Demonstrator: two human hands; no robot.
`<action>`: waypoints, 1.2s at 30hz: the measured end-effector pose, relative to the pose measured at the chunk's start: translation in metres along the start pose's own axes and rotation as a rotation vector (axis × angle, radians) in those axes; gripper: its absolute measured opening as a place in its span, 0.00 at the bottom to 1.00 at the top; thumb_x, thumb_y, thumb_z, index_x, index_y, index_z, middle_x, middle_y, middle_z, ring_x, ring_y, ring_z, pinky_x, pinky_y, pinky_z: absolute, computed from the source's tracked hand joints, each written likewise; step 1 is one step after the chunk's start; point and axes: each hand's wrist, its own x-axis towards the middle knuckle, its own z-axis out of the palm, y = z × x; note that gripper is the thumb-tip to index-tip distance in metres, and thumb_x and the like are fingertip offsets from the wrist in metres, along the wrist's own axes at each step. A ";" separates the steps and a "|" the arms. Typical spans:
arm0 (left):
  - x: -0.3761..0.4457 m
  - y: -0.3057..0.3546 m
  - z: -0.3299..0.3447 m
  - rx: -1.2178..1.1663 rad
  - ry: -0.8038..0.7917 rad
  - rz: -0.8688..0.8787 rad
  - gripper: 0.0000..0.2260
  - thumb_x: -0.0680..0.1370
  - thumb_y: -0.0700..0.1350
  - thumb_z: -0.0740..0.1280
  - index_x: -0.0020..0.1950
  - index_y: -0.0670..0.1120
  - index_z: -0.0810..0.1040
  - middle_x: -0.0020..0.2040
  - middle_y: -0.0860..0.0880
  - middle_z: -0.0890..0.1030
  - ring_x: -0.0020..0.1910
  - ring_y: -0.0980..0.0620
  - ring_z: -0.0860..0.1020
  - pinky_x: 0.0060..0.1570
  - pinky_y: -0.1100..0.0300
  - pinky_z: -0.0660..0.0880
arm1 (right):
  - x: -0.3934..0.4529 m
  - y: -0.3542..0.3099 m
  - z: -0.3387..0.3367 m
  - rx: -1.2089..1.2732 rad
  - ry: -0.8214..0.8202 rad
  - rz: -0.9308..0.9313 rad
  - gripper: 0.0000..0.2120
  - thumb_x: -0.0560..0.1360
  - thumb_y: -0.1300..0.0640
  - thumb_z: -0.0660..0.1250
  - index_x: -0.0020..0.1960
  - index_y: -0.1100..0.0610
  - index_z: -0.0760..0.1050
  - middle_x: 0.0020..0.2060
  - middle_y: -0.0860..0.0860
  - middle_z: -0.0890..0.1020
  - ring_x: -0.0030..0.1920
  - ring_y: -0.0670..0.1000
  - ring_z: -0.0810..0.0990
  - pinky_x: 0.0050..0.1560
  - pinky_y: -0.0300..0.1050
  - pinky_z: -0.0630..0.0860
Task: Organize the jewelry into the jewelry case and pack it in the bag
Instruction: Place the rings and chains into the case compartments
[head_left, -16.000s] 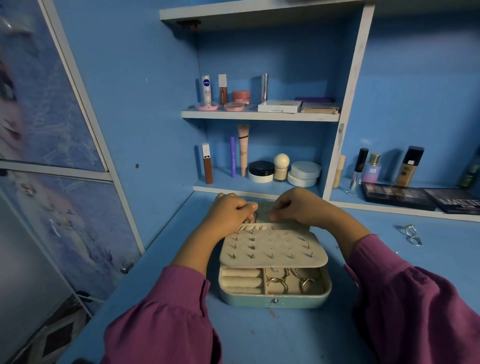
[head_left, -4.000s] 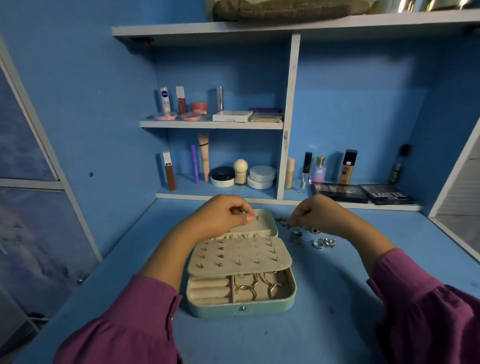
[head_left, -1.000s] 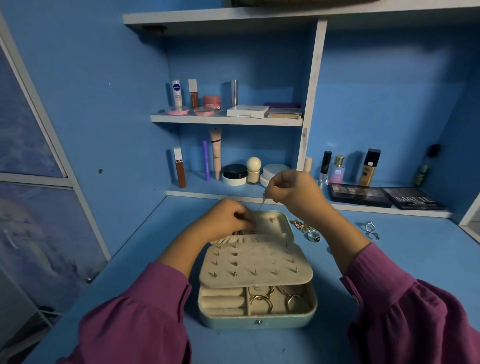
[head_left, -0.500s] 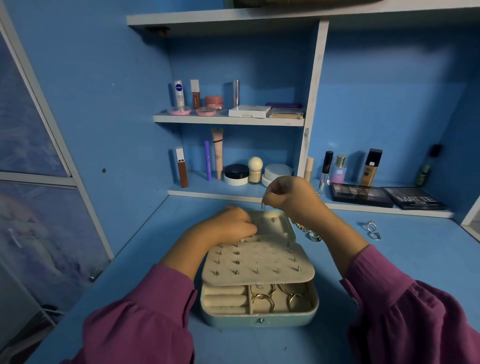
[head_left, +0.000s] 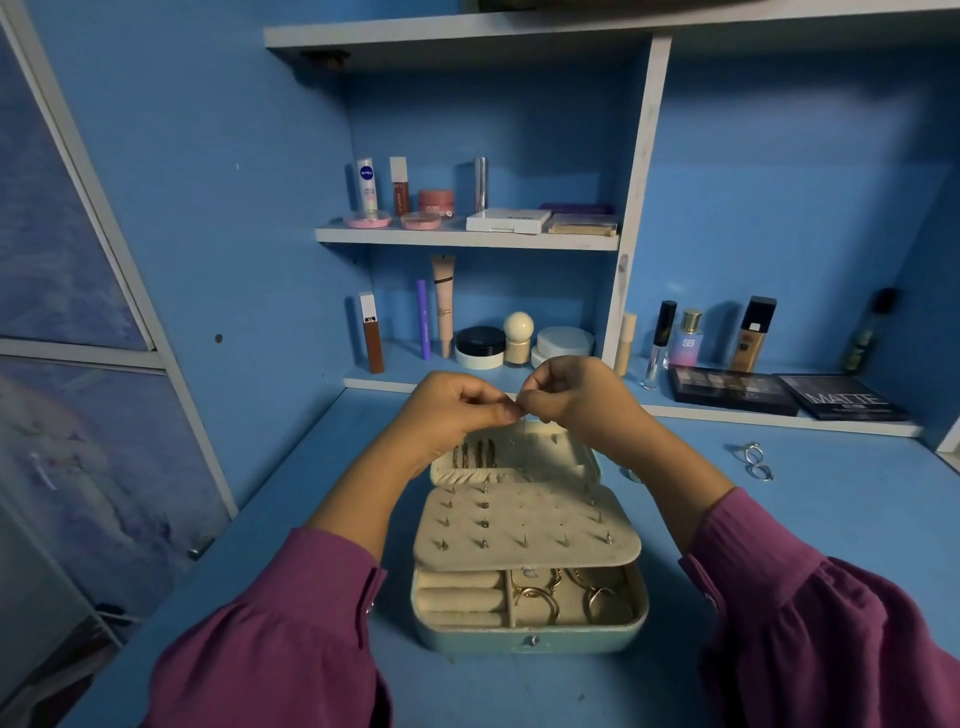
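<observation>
Open jewelry case (head_left: 530, 631) on the blue bench (head_left: 779, 519), both hands raised over it.

I see a rounded mint case, cream velvety lining, stud panel (head_left: 524, 525), gold rings below. My left hand (head_left: 457, 410) and right hand (head_left: 576, 395) meet fingertip to fingertip, pinching something too small to identify; half a second ago the left rested on the lid. Two silver rings (head_left: 756, 461) lie apart, right.

The light is dim and bluish, falling from above and in front of me — my hands (head_left: 519, 410) stay fairly sharp, though their fingertips blur where they meet. Soft shadows sit behind the bottles (head_left: 717, 338) and under the case's (head_left: 530, 636) flap. The wide lens bends the shelves (head_left: 467, 238) and the window frame (head_left: 119, 270) outward at the edges — the left side smears, out of focus, with no glare.
</observation>
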 end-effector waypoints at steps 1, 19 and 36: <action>0.000 -0.001 0.001 -0.008 0.010 -0.010 0.04 0.71 0.39 0.74 0.41 0.48 0.83 0.37 0.54 0.84 0.38 0.63 0.80 0.42 0.71 0.74 | 0.001 0.001 0.001 0.005 0.005 0.004 0.03 0.72 0.60 0.69 0.43 0.60 0.80 0.35 0.56 0.81 0.34 0.52 0.73 0.35 0.45 0.72; 0.016 -0.025 0.011 0.421 0.078 0.004 0.13 0.73 0.35 0.67 0.37 0.53 0.74 0.37 0.54 0.76 0.34 0.56 0.73 0.39 0.60 0.72 | 0.018 0.038 0.012 -0.382 -0.076 -0.118 0.08 0.73 0.62 0.68 0.44 0.51 0.82 0.41 0.46 0.82 0.39 0.43 0.78 0.39 0.28 0.71; 0.010 -0.007 0.020 0.996 0.004 0.131 0.09 0.78 0.42 0.63 0.58 0.49 0.76 0.52 0.46 0.75 0.54 0.47 0.72 0.46 0.60 0.66 | 0.024 0.028 0.021 -0.754 -0.206 -0.093 0.10 0.75 0.55 0.65 0.50 0.54 0.84 0.44 0.54 0.83 0.43 0.52 0.79 0.48 0.49 0.79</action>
